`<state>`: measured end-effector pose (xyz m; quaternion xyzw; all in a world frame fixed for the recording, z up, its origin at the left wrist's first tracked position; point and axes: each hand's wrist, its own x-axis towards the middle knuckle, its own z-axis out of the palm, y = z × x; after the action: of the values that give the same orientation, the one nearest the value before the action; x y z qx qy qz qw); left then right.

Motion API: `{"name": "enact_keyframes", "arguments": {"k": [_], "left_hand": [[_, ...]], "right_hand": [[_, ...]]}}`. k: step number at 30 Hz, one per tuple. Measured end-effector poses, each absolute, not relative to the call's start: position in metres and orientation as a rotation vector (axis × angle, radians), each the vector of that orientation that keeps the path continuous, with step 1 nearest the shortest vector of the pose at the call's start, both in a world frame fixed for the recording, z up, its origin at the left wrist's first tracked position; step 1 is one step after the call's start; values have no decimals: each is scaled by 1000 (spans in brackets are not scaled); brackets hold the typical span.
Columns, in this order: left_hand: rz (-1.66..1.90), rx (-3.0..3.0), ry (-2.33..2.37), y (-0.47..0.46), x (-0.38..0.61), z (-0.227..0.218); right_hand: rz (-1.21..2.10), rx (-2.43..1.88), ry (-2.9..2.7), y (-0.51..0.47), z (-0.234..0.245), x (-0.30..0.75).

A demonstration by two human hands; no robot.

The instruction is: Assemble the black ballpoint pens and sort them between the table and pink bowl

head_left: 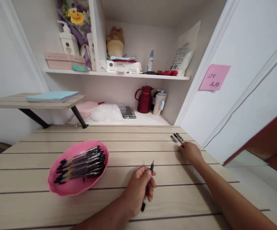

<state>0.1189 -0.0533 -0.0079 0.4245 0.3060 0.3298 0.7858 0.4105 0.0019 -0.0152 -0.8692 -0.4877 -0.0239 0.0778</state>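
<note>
A pen [147,187] is gripped, left hand [138,188] curled! Caps [173,139] near the counter's [129,155] far-right corner are reached by the bunched right hand [191,152], hold unclear.

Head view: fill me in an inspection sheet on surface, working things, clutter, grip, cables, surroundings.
Surface: pale desk with dark lines.
Working things: pens in a pink bowl; small dark pieces at right, too small to identify.
Clutter: red jug and lidded cup behind the desk; blue paper stack on the riser.
Grip: left hand holds one pen; right hand at the dark pieces, hold unclear.
Cables: apparent thin cord at right.
Surroundings: shelving behind, pink note at right.
</note>
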Motion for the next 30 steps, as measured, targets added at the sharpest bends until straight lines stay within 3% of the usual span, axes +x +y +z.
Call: {"name": "enact_keyframes", "arguments": {"k": [20,22,26,30], "left_hand": [[761,798,587,-53,119,-8],[816,676,528,-52,119,-7],[898,455,441,-49,121,-7],[931,395,468,-46,122,-8]], "right_hand": [[-118,-2502,-1394,2,-8,403],[48,-2355,-1433,-16,-3,379],[978,-1810,-1491,-59,0,305],[989,-1526,-1540,-83,-3,249]]}}
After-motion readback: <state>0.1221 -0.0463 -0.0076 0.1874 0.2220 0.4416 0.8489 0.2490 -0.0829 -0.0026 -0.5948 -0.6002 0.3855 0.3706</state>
